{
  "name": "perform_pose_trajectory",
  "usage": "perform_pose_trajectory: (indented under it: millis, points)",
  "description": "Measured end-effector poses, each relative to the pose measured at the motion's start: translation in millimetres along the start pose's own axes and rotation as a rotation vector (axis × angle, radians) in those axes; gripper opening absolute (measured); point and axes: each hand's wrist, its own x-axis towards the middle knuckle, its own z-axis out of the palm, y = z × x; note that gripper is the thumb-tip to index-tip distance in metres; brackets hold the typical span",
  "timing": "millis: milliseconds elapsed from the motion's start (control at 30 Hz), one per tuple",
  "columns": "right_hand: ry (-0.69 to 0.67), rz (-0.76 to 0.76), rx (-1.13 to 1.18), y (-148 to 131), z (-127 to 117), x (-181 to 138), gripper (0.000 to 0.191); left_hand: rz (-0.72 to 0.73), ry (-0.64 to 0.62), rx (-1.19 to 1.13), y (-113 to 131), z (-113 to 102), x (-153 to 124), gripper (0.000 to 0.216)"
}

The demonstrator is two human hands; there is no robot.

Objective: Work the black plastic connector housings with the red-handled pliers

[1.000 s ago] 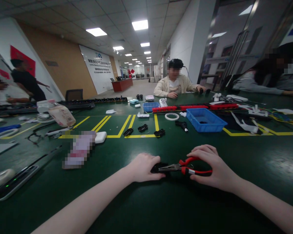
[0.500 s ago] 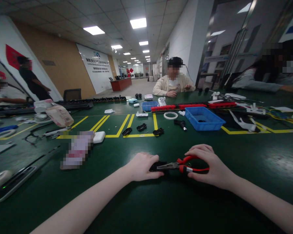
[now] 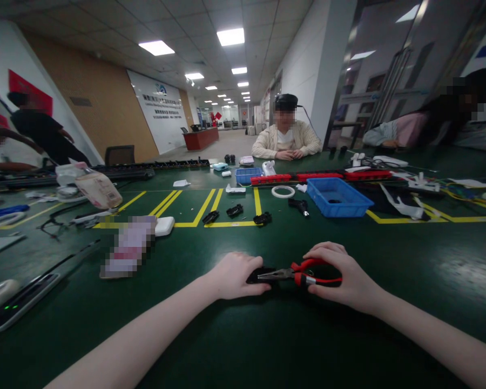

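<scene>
My left hand (image 3: 238, 275) is closed around a small black part (image 3: 260, 275), whose kind I cannot make out because fingers cover most of it. My right hand (image 3: 344, 278) grips red-handled needle-nose pliers (image 3: 297, 273) by their spread handles. The metal jaws point left and lie against the black part; whether they pinch it cannot be seen. Both hands are low over the green table (image 3: 210, 346). Beyond them lie several small black pieces (image 3: 235, 210) inside a yellow-taped outline.
A blue bin (image 3: 340, 199), a black torch-like tool (image 3: 298, 207) and a white ring (image 3: 283, 192) sit ahead on the right. To the left are a phone (image 3: 129, 246), a white case (image 3: 164, 226) and a bottle (image 3: 99, 189). A person (image 3: 287, 132) sits opposite.
My right hand and the pliers have shifted slightly left, their handles a little closer together. My left hand stays nearly still. The person opposite has brought both hands together on the table.
</scene>
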Motion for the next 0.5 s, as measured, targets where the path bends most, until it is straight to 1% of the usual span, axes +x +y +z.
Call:
perform_pose_trajectory:
  millis: [133, 233, 367, 500]
  points:
    - [0.005, -0.006, 0.026, 1, 1, 0, 0.045, 0.008, 0.0, 0.004, 0, 0, 0, 0.033]
    - [-0.015, 0.0, 0.031, 4, 0, 1, 0.044, 0.002, -0.017, 0.007, 1, -2, 1, 0.034]
    - [-0.055, -0.055, -0.029, 12, -4, 3, 0.045, -0.009, -0.03, 0.025, 2, -3, 1, 0.033]
    - [-0.05, -0.086, -0.058, 15, -4, 4, 0.044, 0.004, -0.011, 0.037, 1, -1, 1, 0.033]
